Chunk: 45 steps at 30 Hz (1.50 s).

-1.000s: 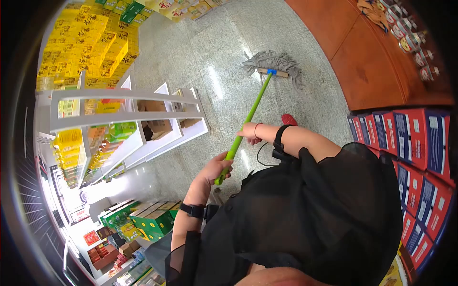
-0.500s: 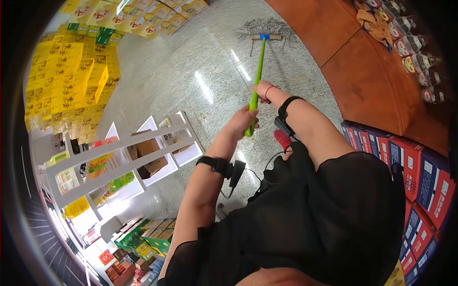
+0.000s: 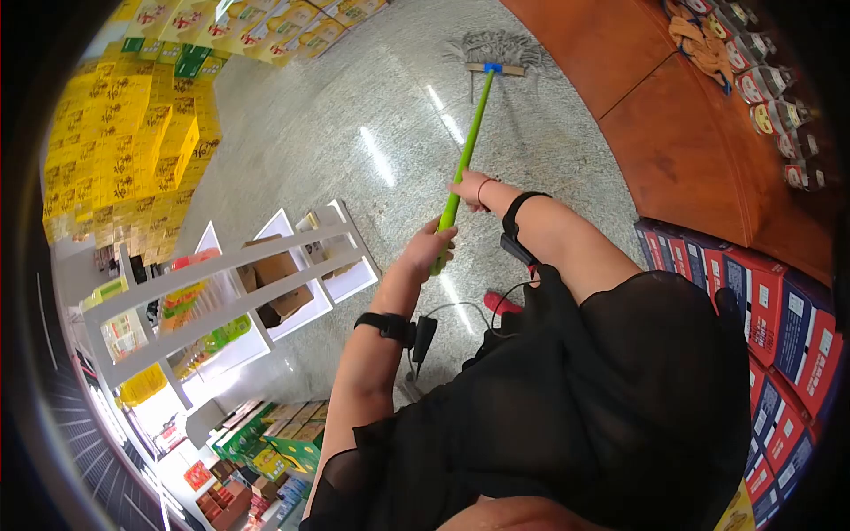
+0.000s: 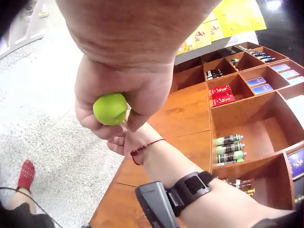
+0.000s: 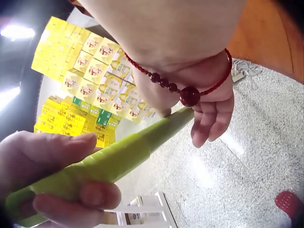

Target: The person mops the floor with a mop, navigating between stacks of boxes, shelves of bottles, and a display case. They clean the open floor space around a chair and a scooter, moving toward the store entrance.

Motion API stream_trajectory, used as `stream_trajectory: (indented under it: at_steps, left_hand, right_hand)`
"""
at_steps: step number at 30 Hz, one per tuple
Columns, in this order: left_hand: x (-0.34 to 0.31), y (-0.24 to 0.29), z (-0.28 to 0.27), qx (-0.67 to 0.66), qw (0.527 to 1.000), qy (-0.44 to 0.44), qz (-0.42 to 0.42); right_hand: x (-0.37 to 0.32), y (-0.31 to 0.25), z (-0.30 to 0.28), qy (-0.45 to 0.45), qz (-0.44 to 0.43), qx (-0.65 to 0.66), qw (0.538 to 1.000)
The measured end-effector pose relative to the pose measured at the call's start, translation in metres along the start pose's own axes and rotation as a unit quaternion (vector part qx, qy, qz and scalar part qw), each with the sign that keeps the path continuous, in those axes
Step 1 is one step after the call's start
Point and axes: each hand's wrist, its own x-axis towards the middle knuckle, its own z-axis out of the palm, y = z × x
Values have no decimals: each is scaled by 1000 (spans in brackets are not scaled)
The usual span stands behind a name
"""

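A mop with a green handle (image 3: 467, 164) slants away from the body. Its grey string head (image 3: 500, 46), fixed under a blue clamp, lies spread on the floor. Near the top end of the handle my left hand (image 3: 428, 248) grips it, fingers wrapped round. The rounded green end (image 4: 110, 109) pokes out of that fist in the left wrist view. Lower down, my right hand (image 3: 476, 189) holds the handle between thumb and fingers, as the right wrist view also shows. A red beaded bracelet (image 5: 190, 95) circles the right wrist.
Wooden cabinets (image 3: 655, 133) stand along the right, with red and blue boxes (image 3: 744, 292) stacked below them. A white shelf unit (image 3: 350, 243) is at left. Yellow cartons (image 3: 115, 142) are piled at far left. A red shoe (image 3: 501, 303) is on the speckled floor.
The mop head first slid forward, away from the body, and then stayed nearly in place. Both hands went forward with the handle, then came back slightly toward the body and left.
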Motion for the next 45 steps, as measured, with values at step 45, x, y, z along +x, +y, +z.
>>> stream_trajectory:
  at_steps: [45]
  left_hand:
    - [42, 126, -74, -13, 998, -29, 57]
  right_hand:
    - [82, -106, -76, -46, -11, 45, 998]
